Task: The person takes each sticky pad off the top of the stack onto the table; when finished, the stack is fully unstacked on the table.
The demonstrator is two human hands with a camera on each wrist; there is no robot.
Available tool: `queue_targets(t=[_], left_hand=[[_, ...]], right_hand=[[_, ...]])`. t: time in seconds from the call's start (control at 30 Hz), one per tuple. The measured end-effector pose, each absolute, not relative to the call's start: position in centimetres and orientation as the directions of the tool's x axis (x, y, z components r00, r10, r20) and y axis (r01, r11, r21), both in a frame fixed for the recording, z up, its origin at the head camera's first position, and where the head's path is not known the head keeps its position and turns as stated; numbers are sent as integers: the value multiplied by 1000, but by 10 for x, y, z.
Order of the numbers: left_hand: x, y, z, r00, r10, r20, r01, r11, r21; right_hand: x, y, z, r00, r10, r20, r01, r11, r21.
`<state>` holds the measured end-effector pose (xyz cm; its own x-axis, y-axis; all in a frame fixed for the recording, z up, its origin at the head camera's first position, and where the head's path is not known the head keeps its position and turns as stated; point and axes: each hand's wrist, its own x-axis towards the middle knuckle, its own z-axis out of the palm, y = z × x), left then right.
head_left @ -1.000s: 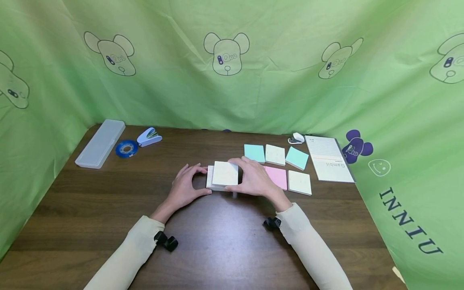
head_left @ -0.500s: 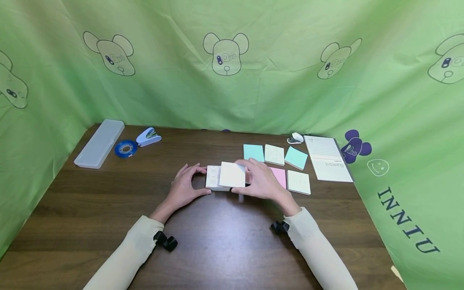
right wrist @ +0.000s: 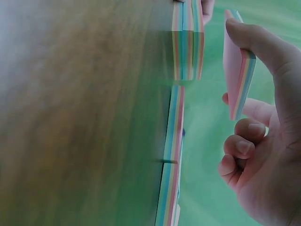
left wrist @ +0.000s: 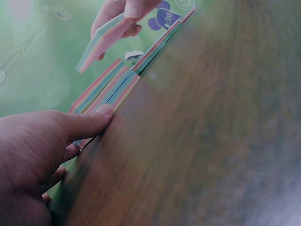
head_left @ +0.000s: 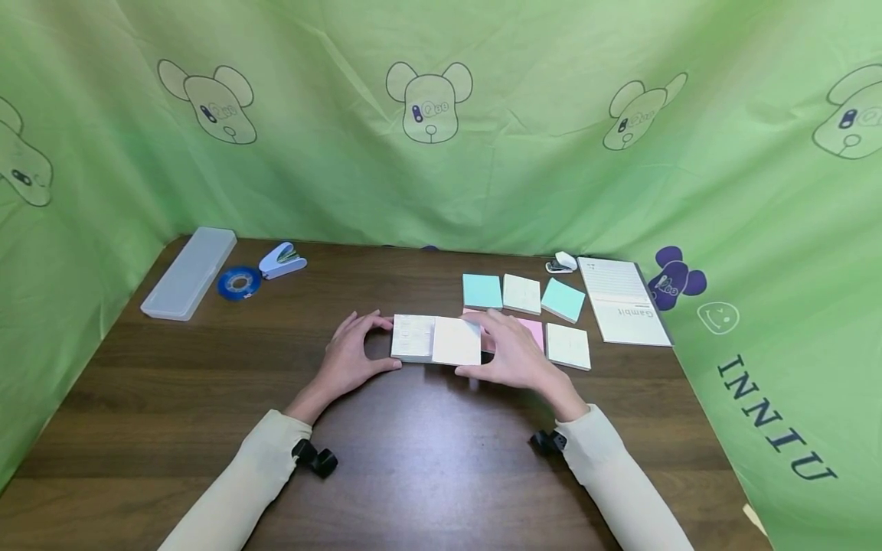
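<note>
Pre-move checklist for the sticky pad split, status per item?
1. Right hand grips the lifted pad between thumb and fingers: ok.
2. Lifted pad is off the table, per both wrist views: ok.
3. Left hand holds the lower stack, thumb against its near edge: ok.
4. Lower stack lies flat on the table: ok.
5. Lifted pad is fully apart from the lower stack: ok, the left wrist view shows a gap.
6. Free spot among the row of pads to the right: cannot tell, the right hand hides part of the pink pad.
</note>
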<state>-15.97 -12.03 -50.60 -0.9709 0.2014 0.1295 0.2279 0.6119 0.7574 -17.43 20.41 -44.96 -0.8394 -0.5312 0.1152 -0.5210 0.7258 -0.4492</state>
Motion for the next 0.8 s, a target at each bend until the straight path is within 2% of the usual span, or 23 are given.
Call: queue_targets(t=[0.8], left_hand=[[-160, -119, -505, -971, 206, 124, 226, 609, 760]], right_hand=[[-158, 231, -459, -817, -570, 86, -537, 699, -471]])
